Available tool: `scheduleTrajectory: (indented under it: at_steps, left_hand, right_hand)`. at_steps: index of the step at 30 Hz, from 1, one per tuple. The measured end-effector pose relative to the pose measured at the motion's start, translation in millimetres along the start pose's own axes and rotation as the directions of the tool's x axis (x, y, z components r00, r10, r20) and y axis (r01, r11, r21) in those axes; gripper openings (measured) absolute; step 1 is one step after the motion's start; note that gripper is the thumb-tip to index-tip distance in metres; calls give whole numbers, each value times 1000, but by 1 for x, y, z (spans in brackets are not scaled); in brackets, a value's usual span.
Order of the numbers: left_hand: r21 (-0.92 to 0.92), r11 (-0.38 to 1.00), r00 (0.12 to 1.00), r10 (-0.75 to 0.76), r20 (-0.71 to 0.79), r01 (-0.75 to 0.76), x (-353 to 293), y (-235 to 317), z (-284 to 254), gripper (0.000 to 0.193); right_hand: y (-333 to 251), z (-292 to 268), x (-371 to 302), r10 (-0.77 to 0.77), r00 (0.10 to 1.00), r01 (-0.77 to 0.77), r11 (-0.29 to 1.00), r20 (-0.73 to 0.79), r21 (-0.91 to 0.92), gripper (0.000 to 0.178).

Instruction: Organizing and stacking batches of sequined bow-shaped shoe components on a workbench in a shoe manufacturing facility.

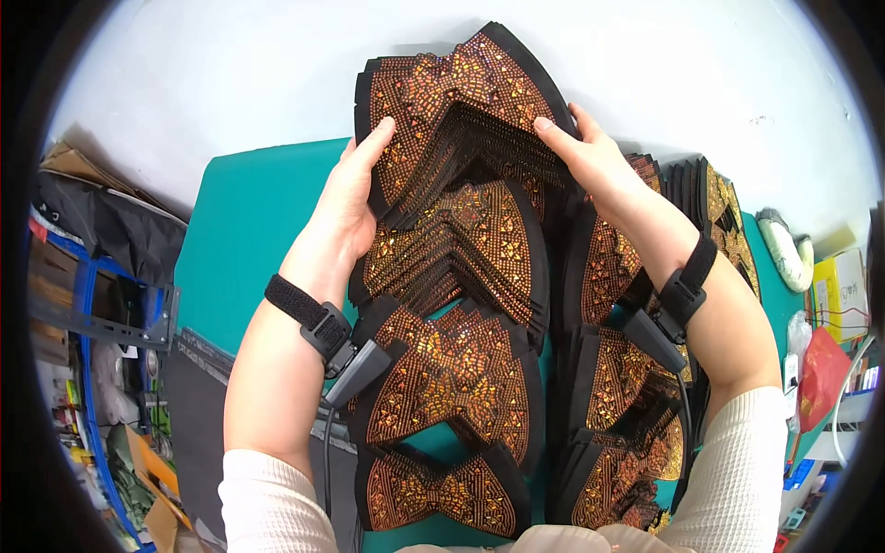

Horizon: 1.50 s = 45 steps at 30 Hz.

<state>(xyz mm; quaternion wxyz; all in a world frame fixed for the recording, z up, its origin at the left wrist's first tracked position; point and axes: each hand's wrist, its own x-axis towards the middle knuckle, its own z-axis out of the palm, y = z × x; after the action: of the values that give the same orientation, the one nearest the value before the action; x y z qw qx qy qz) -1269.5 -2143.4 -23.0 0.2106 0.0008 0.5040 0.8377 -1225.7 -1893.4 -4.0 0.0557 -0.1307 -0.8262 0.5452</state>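
My left hand [352,189] and my right hand [593,158] hold a thick stack of black, V-shaped rhinestone-studded uppers [454,81] by its two sides, at the far edge of the table. Both thumbs lie on the top piece; the other fingers are mostly hidden behind. Gold and orange stones cover each piece, with a bow shape in the middle. Just below the held stack, a fanned-out stack of uppers [502,235] lies on the green tabletop [249,221]. Nearer me are another stack of uppers [461,369] and a smaller stack of uppers [447,493].
More stacked uppers [604,267] line the right side, partly under my right forearm. Behind the table rises a white wall [230,74]. Blue-framed shelving [83,304] stands left. A red item [823,373] and a yellow box [841,293] sit right. Straps with devices circle both wrists.
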Motion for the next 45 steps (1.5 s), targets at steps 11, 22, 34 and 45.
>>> scheduleTrajectory:
  at_steps: [11,22,34,45]
  left_hand:
    - [-151,988,997,11,-76,-22,4,5,16,48]
    - [898,277,865,465,186,-342,-1,-1,6,88]
    - [718,646,848,508,-151,-259,-19,14,23,78]
    - [89,996,997,-14,-81,21,-21,11,-11,60]
  right_hand:
    - [5,14,-7,-363,932,310,809,-8,-499,72]
    - [-11,23,14,-747,645,245,404,-163,-881,39]
    - [-36,61,8,-601,755,635,567,264,-525,50]
    - [-65,56,-6,-462,877,474,780,135,-410,42]
